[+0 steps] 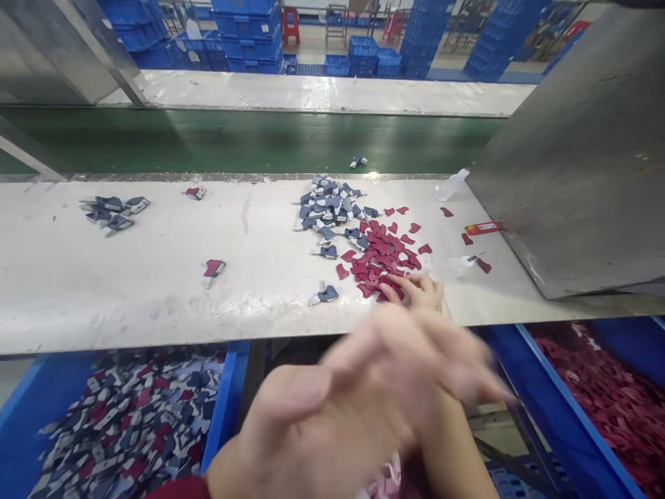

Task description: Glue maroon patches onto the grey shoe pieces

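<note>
R hand [424, 294] at red pcs [383, 251], prob. heaped close for easy reach; can't tell fingers' grip (L hand [353, 395] blurred, ditto).

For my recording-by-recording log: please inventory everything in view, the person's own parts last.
Bench: one, white, centre
Strip: one, green, behind bench
Metal panels: two, grey, left and right
Two-tone parts: many, navy and pale, heaped mid-bench, several left, one on strip
Maroon-topped parts: two, maroon and pale, bench left
Loose pieces: many, maroon, right of heap
Plastic items: two, translucent, bench right
Slim object: one, red and yellow, beside right panel
Bins: two, blue, below bench, filled
Crates: many, blue, background
Stools: at least two, red, background
Sleeve: one, maroon, bottom edge
Left hand: one, bare, blurred, foreground
Right hand: one, bare, at loose pieces
</note>
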`<state>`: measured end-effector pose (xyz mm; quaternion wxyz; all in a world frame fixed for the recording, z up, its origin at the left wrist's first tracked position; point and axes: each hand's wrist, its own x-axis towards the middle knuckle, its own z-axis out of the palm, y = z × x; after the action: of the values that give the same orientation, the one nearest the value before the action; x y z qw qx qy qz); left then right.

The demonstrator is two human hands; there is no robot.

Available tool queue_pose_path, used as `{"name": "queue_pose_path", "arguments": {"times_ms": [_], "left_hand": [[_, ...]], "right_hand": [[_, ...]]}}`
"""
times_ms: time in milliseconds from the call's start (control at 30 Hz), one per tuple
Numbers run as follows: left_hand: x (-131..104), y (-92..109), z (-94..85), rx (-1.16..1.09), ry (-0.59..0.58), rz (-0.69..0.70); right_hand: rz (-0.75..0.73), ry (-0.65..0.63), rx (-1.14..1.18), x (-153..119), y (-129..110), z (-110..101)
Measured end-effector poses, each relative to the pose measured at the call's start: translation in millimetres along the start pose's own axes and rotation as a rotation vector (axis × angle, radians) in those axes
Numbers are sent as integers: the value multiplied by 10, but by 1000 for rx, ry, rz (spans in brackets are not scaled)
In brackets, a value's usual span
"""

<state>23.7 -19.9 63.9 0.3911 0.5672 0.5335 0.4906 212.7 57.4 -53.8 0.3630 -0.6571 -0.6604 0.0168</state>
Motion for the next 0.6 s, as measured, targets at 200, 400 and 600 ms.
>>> {"name": "queue_pose_path", "arguments": {"times_ms": [200, 400, 600], "left_hand": [[355, -730, -202, 483, 171, 104], [405, -1306, -139, 794, 101, 126], [466, -1190, -56, 341, 27, 92]], "right_hand": [[93, -89, 73, 150, -38, 50], [236, -117, 442, 106, -279, -29], [601, -174, 969, -49, -746, 3]]}}
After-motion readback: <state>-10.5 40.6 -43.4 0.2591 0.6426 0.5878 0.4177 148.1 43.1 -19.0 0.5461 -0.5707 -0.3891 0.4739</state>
